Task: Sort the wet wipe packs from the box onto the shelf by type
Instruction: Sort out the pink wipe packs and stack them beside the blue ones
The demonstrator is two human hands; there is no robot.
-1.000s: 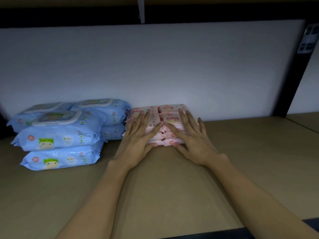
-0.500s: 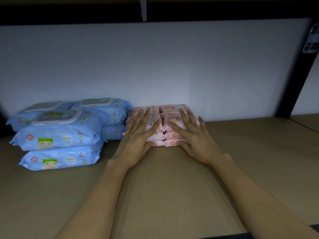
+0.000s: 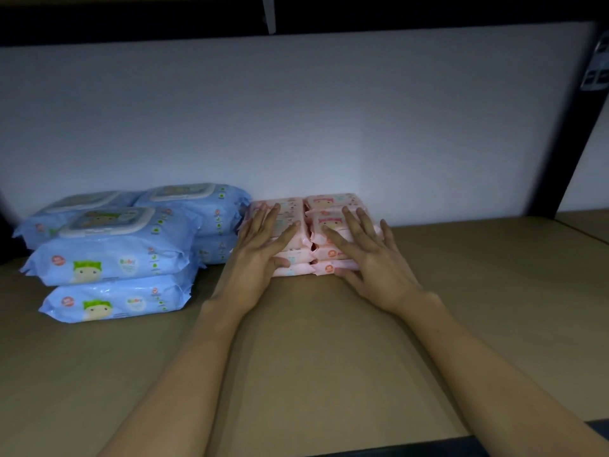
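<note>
Both hands, left (image 3: pixel 260 249) and right (image 3: pixel 372 255), lie flat with fingers spread on the pink packs (image 3: pixel 298 258), seemingly two stacks, beside the blue packs (image 3: pixel 112 258) on the shelf (image 3: pixel 329 357).

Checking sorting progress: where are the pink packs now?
Head view: pink packs stacked mid-shelf against the white back wall, right of the blue packs, under both hands.

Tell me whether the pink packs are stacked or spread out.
Stacked: the pink packs lie in layers, two columns side by side, with both hands flat on top.
</note>
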